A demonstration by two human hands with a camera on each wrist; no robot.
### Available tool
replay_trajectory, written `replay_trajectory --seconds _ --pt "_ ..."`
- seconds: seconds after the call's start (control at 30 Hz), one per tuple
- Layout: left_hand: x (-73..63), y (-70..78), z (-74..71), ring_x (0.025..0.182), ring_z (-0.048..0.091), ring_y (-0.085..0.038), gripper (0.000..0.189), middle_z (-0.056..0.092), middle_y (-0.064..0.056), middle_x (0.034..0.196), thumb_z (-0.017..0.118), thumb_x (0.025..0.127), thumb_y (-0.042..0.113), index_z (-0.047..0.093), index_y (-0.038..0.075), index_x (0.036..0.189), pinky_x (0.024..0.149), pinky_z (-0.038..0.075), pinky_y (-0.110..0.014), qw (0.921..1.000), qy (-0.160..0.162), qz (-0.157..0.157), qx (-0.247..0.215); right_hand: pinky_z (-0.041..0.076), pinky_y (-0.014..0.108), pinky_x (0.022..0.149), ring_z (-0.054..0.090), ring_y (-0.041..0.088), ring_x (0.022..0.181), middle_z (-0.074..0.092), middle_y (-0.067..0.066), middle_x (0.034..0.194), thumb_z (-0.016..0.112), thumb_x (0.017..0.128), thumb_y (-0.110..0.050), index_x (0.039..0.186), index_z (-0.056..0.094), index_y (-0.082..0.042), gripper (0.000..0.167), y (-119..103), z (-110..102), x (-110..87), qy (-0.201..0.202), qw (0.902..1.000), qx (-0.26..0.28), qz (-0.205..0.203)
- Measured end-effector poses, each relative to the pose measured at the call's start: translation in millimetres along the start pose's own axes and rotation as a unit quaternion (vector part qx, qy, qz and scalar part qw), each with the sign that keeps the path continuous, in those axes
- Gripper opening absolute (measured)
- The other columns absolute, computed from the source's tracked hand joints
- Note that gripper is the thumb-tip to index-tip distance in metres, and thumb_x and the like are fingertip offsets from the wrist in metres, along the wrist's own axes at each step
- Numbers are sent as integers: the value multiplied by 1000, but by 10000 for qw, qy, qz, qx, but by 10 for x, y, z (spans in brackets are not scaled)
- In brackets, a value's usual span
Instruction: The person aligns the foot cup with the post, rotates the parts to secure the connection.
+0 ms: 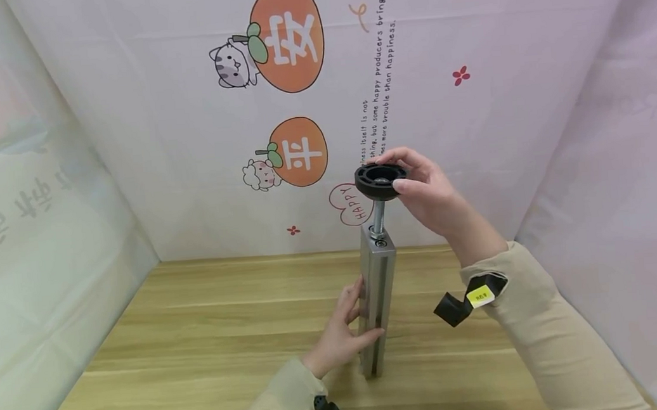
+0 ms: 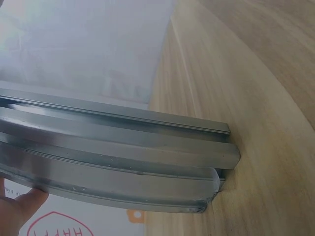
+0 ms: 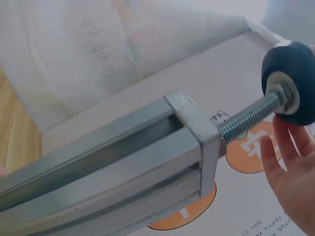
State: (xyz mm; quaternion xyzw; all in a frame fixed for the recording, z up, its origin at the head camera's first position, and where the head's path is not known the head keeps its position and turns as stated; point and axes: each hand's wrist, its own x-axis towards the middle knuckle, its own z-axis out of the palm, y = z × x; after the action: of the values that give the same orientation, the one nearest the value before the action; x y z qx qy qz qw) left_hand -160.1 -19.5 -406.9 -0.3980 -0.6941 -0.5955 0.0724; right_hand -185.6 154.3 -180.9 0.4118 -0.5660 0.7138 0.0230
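Observation:
A slotted aluminium profile [image 1: 376,290] stands upright on the wooden table, its lower end on the boards. My left hand [image 1: 340,334] grips it low down, thumb on the near side and fingers behind. From the plate on its upper end rises a threaded rod [image 3: 251,118], topped by a round black levelling foot [image 1: 378,192]. With thumb and fingers, my right hand [image 1: 427,192] holds that foot by its rim. The right wrist view shows a nut [image 3: 281,96] beneath the foot, with bare thread between it and the plate. Only some left fingers [image 2: 30,202] show in the left wrist view.
Wood-grain table [image 1: 228,320] spreads under the profile. A printed white cloth [image 1: 187,145] rises behind it, and pale cloth walls [image 1: 606,166] stand on the left and right. Each sleeve carries a black wrist mount [image 1: 455,309].

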Motion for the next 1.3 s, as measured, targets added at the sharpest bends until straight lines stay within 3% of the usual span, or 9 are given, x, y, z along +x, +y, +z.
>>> replay_trajectory --seconds 0.1,0.23,0.43,0.63,0.9,1.0,1.13,1.23,1.3 --pt "-5 -5 0 120 38 -13 97 36 -17 132 70 81 -2 12 27 153 98 47 -40 10000 18 13 12 49 21 88 55 15 101 55 4 105 52 80 1 102 59 -15 28 -49 89 -3 606 9962 -592 188" --pt "-5 -16 1 119 37 -10 97 37 -16 131 70 81 -2 11 27 153 98 47 -41 10000 17 67 25 51 18 78 56 14 90 52 5 99 57 78 5 100 57 -10 27 -97 183 -9 1210 9804 -1526 306" --pt "-9 -38 6 119 36 -8 98 37 -17 130 70 81 -3 11 26 153 97 47 -42 9999 19 155 47 42 20 82 49 13 91 48 -3 100 68 77 1 105 54 5 32 -127 257 -26 1709 9389 -2982 193" --pt "-3 -53 12 119 37 -9 99 36 -16 131 70 80 -3 11 27 153 98 47 -40 10000 22 91 33 44 22 82 45 13 90 45 -4 95 77 74 -6 100 56 5 35 -113 315 -23 2096 9002 -3818 -28" --pt "1 -38 17 119 35 -9 100 36 -17 132 70 80 -4 9 25 153 96 48 -41 9997 35 221 112 42 26 75 44 14 80 42 6 85 87 63 -17 88 54 5 46 -36 413 -29 2552 8402 -4668 -1047" --pt "-1 -36 19 119 35 -8 100 36 -18 132 70 80 -4 9 25 153 96 48 -41 9996 36 247 91 41 26 75 44 16 78 41 9 84 87 62 -19 86 53 5 48 -27 433 -16 2601 8297 -4786 -1220" --pt "-4 -36 14 118 36 -8 99 36 -17 132 70 80 -4 10 25 153 97 48 -39 9999 16 162 28 40 28 76 44 19 79 43 12 85 88 61 -20 87 52 4 51 -12 423 -13 2647 8248 -4834 -1266" --pt "-8 -39 11 118 36 -8 98 36 -16 131 70 81 -3 10 25 153 97 47 -39 10000 -10 91 9 40 30 77 45 20 83 46 16 88 87 61 -20 91 53 5 52 18 401 -36 2634 8258 -4805 -1335" --pt "-9 -41 10 118 36 -9 98 36 -16 132 70 81 -3 11 24 153 98 47 -40 10000 -23 50 2 40 30 79 45 20 87 47 18 92 84 64 -21 97 53 6 53 44 384 -57 2597 8319 -4714 -1358"
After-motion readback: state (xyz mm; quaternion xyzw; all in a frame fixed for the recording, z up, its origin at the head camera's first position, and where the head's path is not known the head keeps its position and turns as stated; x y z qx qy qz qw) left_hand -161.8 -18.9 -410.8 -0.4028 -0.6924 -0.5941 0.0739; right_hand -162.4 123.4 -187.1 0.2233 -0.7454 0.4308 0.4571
